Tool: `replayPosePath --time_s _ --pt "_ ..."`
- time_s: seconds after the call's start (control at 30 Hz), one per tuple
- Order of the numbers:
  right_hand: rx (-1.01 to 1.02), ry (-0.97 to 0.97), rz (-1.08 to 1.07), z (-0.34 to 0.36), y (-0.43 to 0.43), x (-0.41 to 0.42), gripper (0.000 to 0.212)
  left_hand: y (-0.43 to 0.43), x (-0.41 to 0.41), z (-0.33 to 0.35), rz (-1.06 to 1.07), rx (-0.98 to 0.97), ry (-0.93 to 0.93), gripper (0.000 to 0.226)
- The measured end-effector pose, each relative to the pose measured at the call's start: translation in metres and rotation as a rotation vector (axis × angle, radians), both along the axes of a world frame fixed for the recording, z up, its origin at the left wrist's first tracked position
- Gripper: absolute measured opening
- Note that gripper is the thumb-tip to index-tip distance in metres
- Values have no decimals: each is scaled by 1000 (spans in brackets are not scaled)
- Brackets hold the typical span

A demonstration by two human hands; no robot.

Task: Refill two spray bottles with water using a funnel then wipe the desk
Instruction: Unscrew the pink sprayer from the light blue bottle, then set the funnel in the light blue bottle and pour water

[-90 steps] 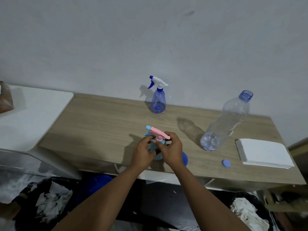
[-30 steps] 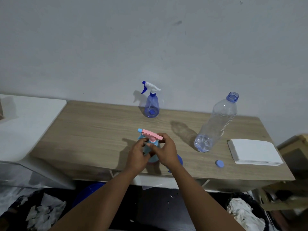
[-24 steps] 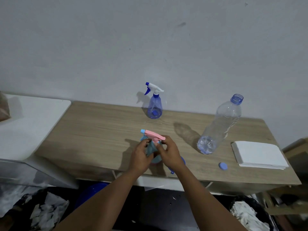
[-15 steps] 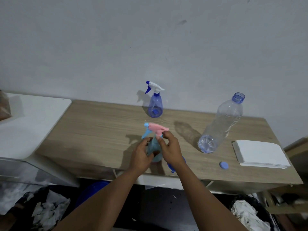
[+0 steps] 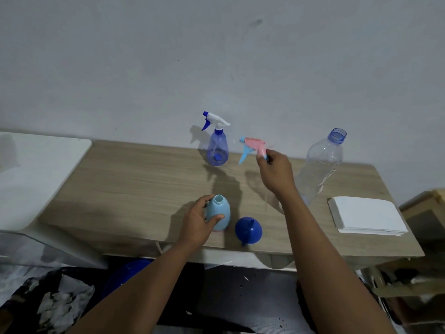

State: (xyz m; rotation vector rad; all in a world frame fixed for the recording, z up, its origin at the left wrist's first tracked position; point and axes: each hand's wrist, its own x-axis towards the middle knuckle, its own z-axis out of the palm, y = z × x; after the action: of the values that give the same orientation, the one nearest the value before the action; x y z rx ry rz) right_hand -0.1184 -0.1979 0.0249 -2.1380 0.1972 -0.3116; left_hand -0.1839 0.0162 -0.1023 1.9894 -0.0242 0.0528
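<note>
Head view: half a second ago the pink sprayer (image 5: 254, 145) sat on the pale bottle (image 5: 220, 213); now it is off, raised over the back of the counter (image 5: 144, 179) just right of the blue spray bottle (image 5: 218, 150). The right hand (image 5: 274, 171), arm stretched forward, pinches its collar; its nozzle points left, trigger hanging down-left. The left hand (image 5: 197, 221) wraps the pale bottle, which stands upright near the front edge, open neck up. A funnel (image 5: 249, 231) sits just right of it, spout up.

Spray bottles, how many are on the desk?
2. A clear blue plastic spray bottle stands at the back by the wall; a pale blue plastic bottle, its trigger top off, stands near the front, held by the left hand.
</note>
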Motion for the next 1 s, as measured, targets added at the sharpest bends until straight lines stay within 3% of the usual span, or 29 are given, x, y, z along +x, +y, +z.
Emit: replayPosePath --time_s 0.13,0.33,0.47,0.67,0.77,0.87,1.0 --pt "-199 350 39 -59 -29 -6 18 1 0 0 -8 0 7 55" --pt "-251 585 6 -108 -35 -22 20 1 1 -2 -7 7 20 58" --pt "-280 573 -45 -116 -28 -23 18 0 0 0 -3 7 24 58" --pt "-485 502 -12 -129 -31 -26 18 1 1 -2 -7 16 26 60" --pt "-296 336 14 -115 -28 -43 17 2 2 -2 -11 24 21 59" --pt "-14 243 49 -105 -24 -82 30 3 2 -4 -22 4 33 59" --pt "-294 464 171 -122 -21 -120 81 -1 0 2 -26 9 38 59"
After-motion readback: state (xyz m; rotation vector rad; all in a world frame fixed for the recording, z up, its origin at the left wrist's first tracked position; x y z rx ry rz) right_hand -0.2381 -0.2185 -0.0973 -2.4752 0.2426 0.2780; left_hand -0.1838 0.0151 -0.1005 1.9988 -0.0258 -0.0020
